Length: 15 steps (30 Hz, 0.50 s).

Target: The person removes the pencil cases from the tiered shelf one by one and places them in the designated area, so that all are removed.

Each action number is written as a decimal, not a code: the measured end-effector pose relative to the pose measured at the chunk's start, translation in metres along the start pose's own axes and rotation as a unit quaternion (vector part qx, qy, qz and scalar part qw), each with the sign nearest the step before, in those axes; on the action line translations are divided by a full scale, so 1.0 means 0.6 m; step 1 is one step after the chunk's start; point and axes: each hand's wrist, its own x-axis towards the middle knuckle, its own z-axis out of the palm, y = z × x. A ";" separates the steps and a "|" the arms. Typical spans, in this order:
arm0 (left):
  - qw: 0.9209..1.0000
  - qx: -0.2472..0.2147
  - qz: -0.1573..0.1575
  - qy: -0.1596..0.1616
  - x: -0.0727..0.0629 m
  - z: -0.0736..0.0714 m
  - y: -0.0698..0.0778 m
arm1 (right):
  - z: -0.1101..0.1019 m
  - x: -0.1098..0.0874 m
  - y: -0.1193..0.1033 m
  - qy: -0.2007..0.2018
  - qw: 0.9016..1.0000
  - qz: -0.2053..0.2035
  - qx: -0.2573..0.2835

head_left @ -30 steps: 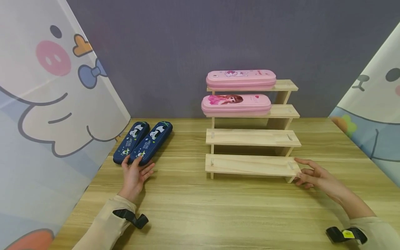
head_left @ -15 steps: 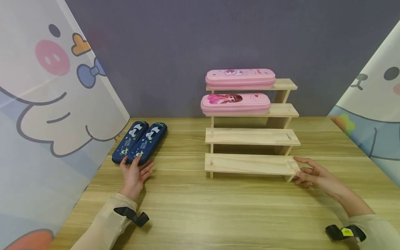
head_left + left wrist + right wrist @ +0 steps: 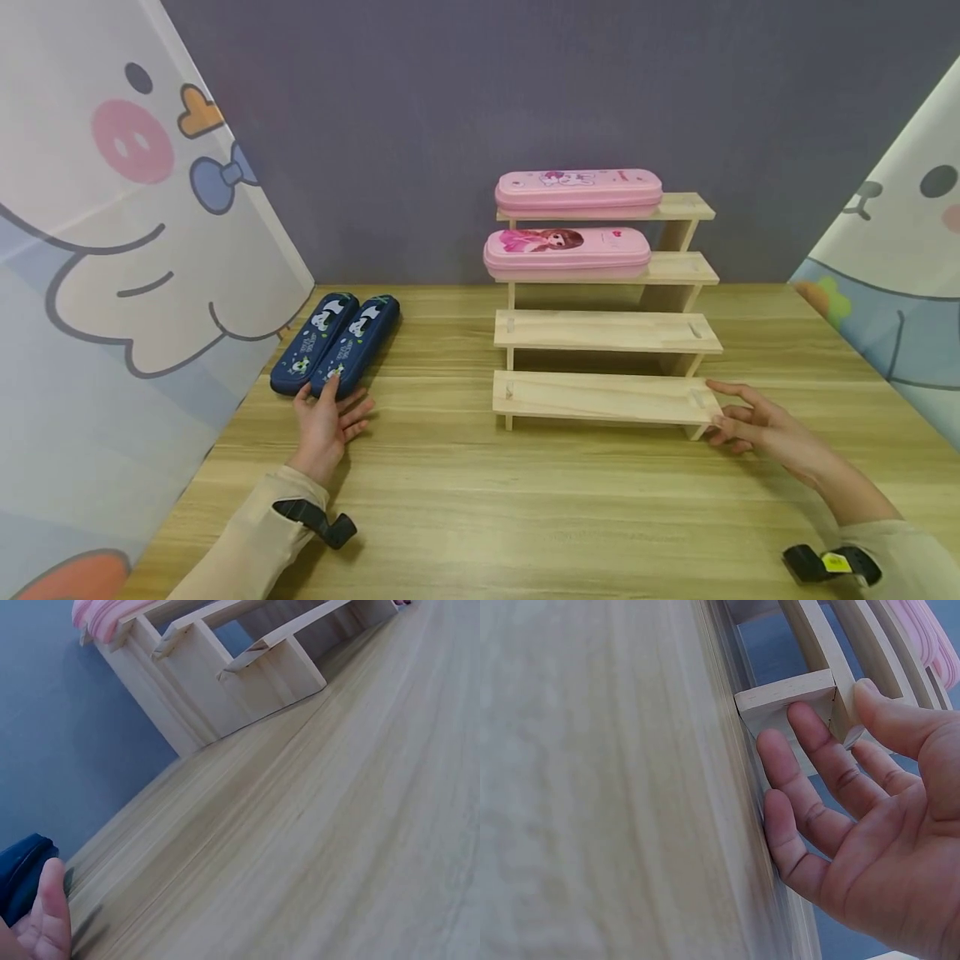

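Two dark blue panda pencil cases lie side by side at the table's left: the left pencil case [image 3: 315, 343] and the right pencil case [image 3: 356, 342]. My left hand [image 3: 324, 425] touches the near end of the right case with two digits, its other fingers spread out to the right. A four-step wooden display shelf [image 3: 607, 396] stands at centre right. The bottom step's right end is held by my right hand [image 3: 765, 429]; the right wrist view shows the thumb against the plank and a fingertip at the side panel [image 3: 787, 694].
On the top step rests a pink pencil case with a rabbit [image 3: 577, 193]; a pink pencil case with a doll [image 3: 566, 252] lies one step lower. A grey wall [image 3: 412, 150] backs the table, and cartoon-printed panels [image 3: 195, 275] flank it.
The right blue pencil case has shifted left against the other one, so the two now lie nearly parallel. My right hand stays at the shelf.
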 end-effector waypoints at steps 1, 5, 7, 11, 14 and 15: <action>1.000 0.006 -0.005 -0.005 0.000 -0.001 0.001 | 0.000 0.000 0.001 -0.001 1.000 -0.001 0.000; 0.999 0.021 -0.021 -0.020 -0.001 -0.006 0.003 | 0.001 -0.002 0.002 0.000 1.000 0.003 -0.003; 0.999 0.032 -0.027 -0.028 -0.002 -0.009 0.004 | 0.001 -0.003 0.002 -0.002 1.000 0.005 -0.002; 0.997 0.052 -0.033 -0.044 -0.004 -0.013 0.004 | 0.001 -0.003 0.002 -0.002 1.000 0.007 -0.005; 0.996 0.062 -0.036 -0.050 -0.005 -0.014 0.004 | 0.000 -0.003 0.003 0.000 1.000 0.010 -0.007; 0.996 0.065 -0.037 -0.051 -0.006 -0.014 0.004 | -0.001 -0.003 0.003 0.001 1.000 0.012 -0.008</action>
